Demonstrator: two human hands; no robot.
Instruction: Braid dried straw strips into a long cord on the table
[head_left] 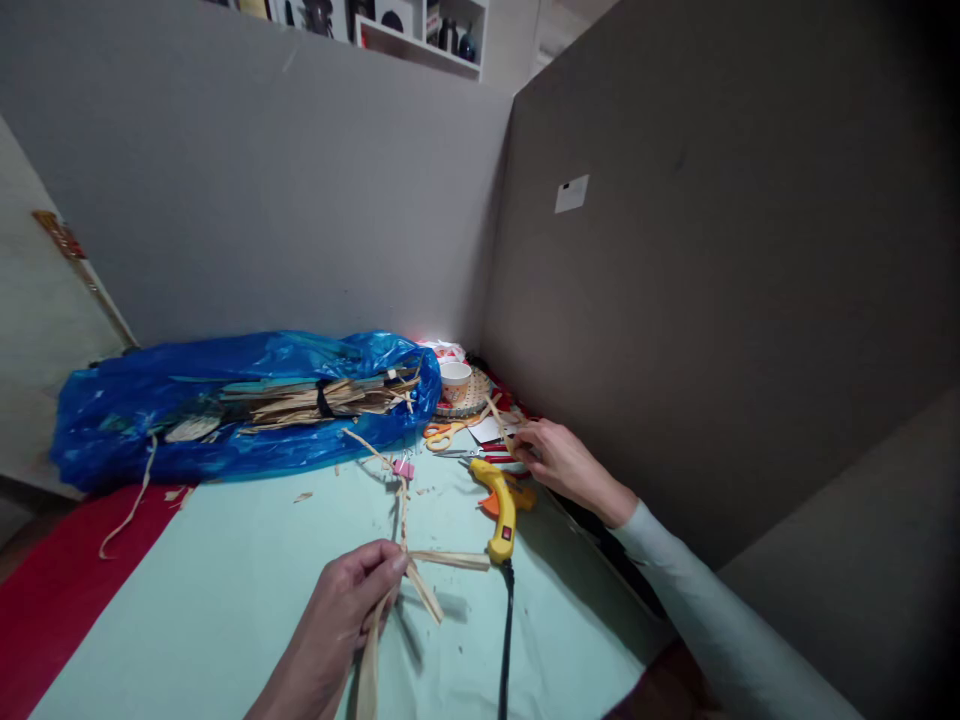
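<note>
My left hand (352, 595) is closed in a pinch on a bunch of pale straw strips (409, 545) that cross above the light green table cover (225, 590). A pink binder clip (403, 468) grips the strips' upper end. My right hand (559, 462) reaches to the table's far right, its fingers curled over red-handled pliers (487, 454) and a thin strip; what it grips is hard to make out. A yellow glue gun (501, 505) with a black cord lies between my hands.
A blue plastic bag (225, 400) holding a bundle of straw lies across the back. Orange scissors (444, 433), a paper cup (454, 380) on a woven mat and scraps crowd the far corner. Grey partition walls (675, 300) enclose the table. Red cloth (67, 560) shows at left.
</note>
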